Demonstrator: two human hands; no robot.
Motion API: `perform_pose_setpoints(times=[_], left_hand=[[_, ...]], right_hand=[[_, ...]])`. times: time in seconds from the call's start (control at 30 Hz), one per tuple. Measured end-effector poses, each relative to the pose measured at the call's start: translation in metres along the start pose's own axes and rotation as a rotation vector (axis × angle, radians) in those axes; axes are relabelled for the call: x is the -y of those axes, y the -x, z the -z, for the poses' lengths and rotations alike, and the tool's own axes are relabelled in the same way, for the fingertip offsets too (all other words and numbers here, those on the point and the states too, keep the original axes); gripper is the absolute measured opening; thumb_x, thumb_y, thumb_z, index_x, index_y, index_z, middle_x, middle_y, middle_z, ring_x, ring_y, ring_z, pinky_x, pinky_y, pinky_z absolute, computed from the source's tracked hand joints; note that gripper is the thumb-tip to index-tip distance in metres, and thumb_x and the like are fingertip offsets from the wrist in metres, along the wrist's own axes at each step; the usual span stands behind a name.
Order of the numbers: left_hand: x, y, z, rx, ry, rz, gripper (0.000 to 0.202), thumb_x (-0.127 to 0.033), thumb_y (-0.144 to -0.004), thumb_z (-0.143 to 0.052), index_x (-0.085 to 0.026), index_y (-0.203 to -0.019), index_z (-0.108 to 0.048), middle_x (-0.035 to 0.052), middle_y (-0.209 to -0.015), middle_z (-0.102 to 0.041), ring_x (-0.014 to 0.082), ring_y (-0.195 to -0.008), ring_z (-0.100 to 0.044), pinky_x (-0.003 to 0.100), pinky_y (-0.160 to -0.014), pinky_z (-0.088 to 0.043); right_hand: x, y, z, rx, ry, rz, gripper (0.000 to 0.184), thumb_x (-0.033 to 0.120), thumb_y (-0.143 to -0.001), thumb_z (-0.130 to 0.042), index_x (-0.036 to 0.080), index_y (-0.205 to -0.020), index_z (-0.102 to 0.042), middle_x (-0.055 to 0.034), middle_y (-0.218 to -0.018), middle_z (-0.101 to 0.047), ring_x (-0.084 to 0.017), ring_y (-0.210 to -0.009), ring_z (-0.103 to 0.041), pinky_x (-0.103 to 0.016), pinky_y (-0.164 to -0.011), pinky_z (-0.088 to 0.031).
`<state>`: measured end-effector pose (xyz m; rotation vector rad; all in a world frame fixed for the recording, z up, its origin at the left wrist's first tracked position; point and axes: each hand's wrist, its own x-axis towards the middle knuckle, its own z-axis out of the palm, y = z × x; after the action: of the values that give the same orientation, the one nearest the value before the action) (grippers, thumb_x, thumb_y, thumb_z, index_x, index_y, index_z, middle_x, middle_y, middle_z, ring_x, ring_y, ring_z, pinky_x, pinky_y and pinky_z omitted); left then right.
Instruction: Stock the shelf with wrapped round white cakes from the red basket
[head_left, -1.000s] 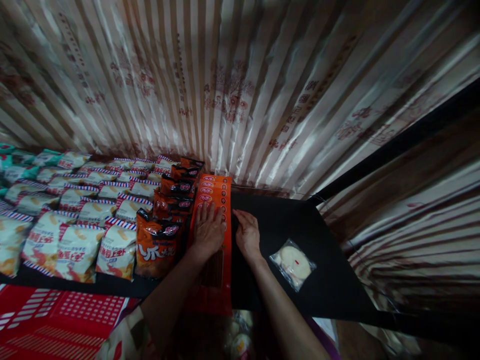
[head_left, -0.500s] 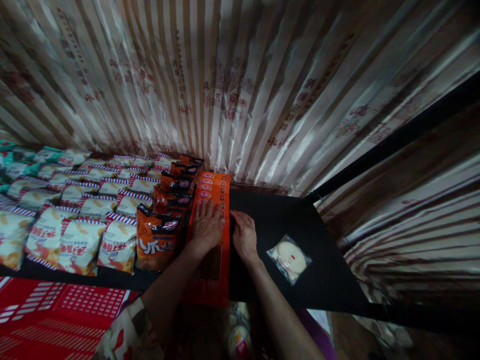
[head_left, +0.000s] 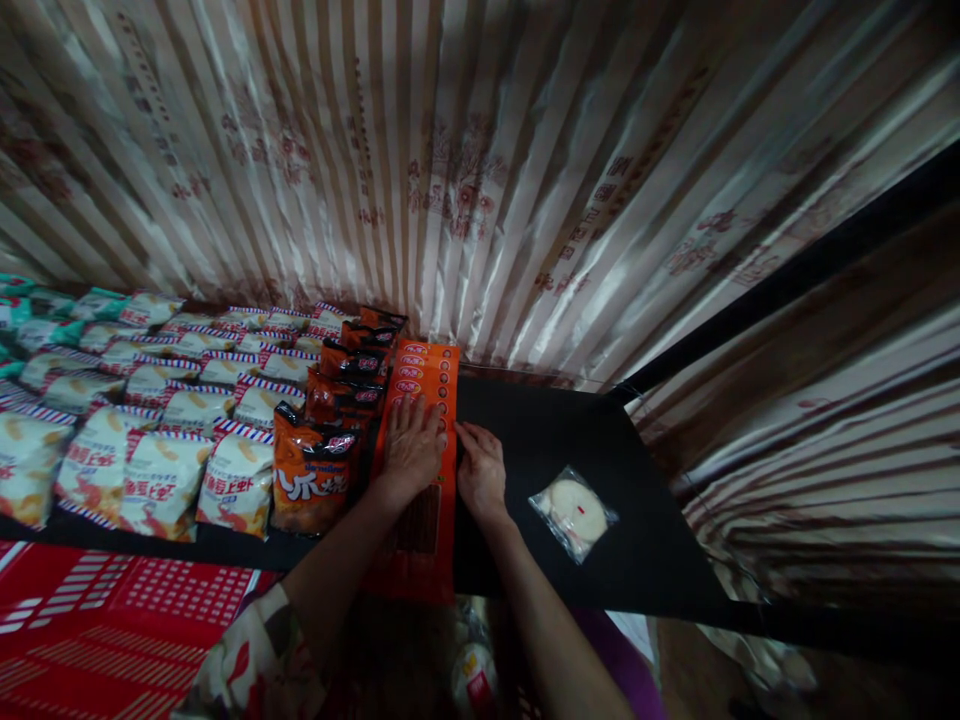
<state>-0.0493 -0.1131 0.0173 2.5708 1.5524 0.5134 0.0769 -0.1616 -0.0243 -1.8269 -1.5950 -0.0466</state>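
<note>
My left hand [head_left: 411,445] lies flat, fingers stretched out, on top of a row of overlapping flat orange packets [head_left: 424,372] that runs away from me on the black tabletop [head_left: 645,560]. My right hand [head_left: 480,470] rests beside it at the right edge of the same orange packets, fingers extended and touching that edge. A clear packet with a round white cake [head_left: 574,513] lies alone on the black surface, to the right of my right hand.
Left of the orange packets stand a row of dark orange snack bags [head_left: 315,478] and several rows of white snack bags [head_left: 161,480]. Teal bags [head_left: 45,305] lie far left. A striped satin curtain [head_left: 465,170] hangs behind. A red patterned cloth [head_left: 112,620] covers the near left.
Both hands stay on the orange packets; my right hand has edged slightly left, closer to the packets' edge. The view has shifted a little.
</note>
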Motion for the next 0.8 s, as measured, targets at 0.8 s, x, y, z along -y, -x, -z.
perform_pose_setpoints(times=[0.8], left_hand=[[-0.014, 0.059, 0.018, 0.081, -0.028, -0.080, 0.052, -0.034, -0.089, -0.040, -0.021, -0.139, -0.035, 0.0084, -0.149, -0.025, 0.0286, -0.139, -0.014, 0.049, -0.111, -0.020]], right_hand=[[0.002, 0.000, 0.003, 0.008, -0.001, -0.011, 0.051, 0.002, -0.076, -0.035, 0.020, -0.115, -0.063, -0.0090, -0.113, -0.061, -0.021, -0.107, -0.048, -0.037, -0.093, -0.044]])
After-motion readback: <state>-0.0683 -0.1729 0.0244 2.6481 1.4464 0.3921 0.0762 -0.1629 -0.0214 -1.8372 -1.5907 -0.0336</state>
